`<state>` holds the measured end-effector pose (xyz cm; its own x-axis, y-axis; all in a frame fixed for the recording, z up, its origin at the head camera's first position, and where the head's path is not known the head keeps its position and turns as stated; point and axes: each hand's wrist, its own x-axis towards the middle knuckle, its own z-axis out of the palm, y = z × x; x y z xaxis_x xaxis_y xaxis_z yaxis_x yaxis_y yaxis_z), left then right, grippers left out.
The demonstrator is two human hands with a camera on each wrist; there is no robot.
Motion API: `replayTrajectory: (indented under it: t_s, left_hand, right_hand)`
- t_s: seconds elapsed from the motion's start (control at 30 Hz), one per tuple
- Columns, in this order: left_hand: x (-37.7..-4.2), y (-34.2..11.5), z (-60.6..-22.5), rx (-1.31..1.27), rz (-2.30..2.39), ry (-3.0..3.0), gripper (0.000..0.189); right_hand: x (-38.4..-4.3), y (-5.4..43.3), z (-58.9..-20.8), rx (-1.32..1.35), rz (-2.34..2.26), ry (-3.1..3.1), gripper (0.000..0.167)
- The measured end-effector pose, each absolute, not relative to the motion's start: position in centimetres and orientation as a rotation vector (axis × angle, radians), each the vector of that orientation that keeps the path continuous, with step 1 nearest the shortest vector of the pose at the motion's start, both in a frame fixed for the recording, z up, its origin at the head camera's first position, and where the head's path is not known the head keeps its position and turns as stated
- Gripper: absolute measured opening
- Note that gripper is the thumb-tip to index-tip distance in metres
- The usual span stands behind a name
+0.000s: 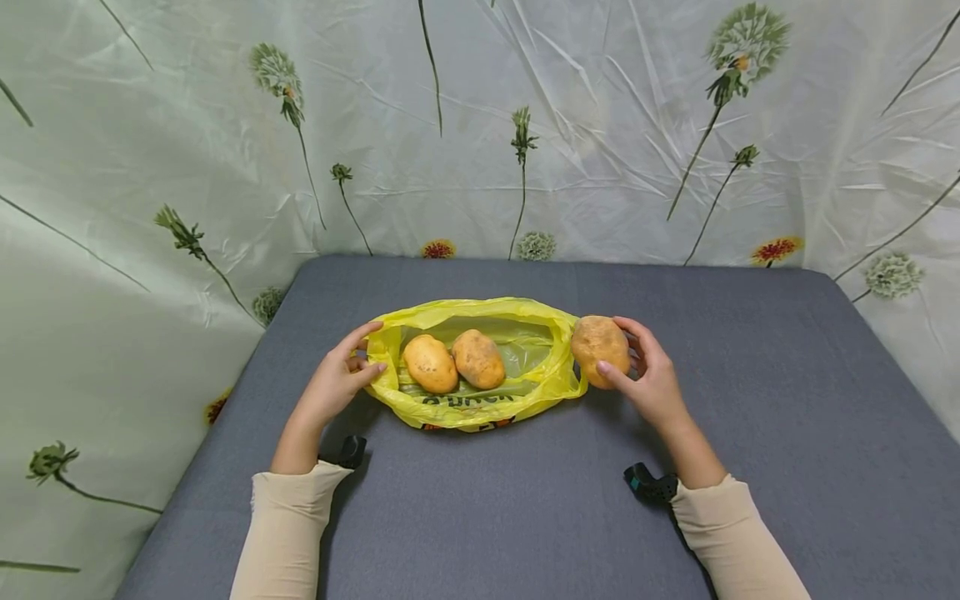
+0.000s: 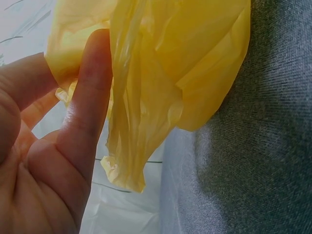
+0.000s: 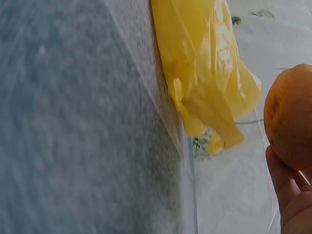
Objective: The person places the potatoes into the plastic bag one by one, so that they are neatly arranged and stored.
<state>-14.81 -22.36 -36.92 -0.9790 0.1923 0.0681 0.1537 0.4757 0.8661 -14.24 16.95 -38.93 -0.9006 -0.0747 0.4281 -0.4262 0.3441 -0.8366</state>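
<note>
A yellow plastic bag [image 1: 555, 379] lies with its mouth wide on the grey surface. Inside it two potatoes sit side by side, a paler potato [image 1: 430, 364] and a browner potato [image 1: 478, 359]. My left hand [image 1: 341, 379] pinches the bag's left rim between thumb and fingers; the left wrist view shows the thumb against the yellow plastic [image 2: 146, 97]. At the bag's right end my right hand [image 1: 651, 375] grips a third potato [image 1: 600, 346], held by the rim. The right wrist view shows this potato [image 3: 291, 117] raised beside the bag [image 3: 204, 63].
A grey cloth-covered table [image 1: 487, 508] spreads beneath everything. Behind it and at the sides hangs a pale curtain [image 1: 450, 167] printed with flowers. Black wrist devices [image 1: 651, 485] sit below both hands.
</note>
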Motion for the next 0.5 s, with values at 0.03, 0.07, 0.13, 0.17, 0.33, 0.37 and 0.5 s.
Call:
replayTrajectory:
  t_s: [0.03,0.07,0.13,0.17,0.33,0.37,0.5]
  left_hand:
    - [-14.8,-22.4,-36.9,0.312,1.559,2.666,0.055]
    - [-14.8,-22.4,-36.9,0.312,1.557,2.667,0.055]
    - [-14.8,-22.4,-36.8,0.310,1.559,2.666,0.055]
    - [-14.8,-22.4,-36.8,0.309,1.558,2.666,0.055]
    - [-14.8,-22.3,-36.8,0.309,1.549,2.671,0.055]
    - [-14.8,-22.3,-36.8,0.311,1.549,2.674,0.055]
    - [-14.9,-22.3,-36.8,0.316,1.544,2.681,0.054]
  right_hand:
    - [-14.2,16.8,-38.9,0.452,1.577,-2.293,0.060]
    - [-14.2,16.7,-38.9,0.461,1.580,-2.288,0.060]
    - [-14.2,16.4,-38.8,0.477,1.580,-2.280,0.060]
    - [-14.2,16.2,-38.8,0.485,1.577,-2.278,0.060]
    - [-14.1,15.7,-38.8,0.515,1.563,-2.283,0.061]
    - [-14.0,15.6,-38.7,0.521,1.562,-2.285,0.061]
    - [-14.0,15.0,-38.6,0.557,1.575,-2.279,0.061]
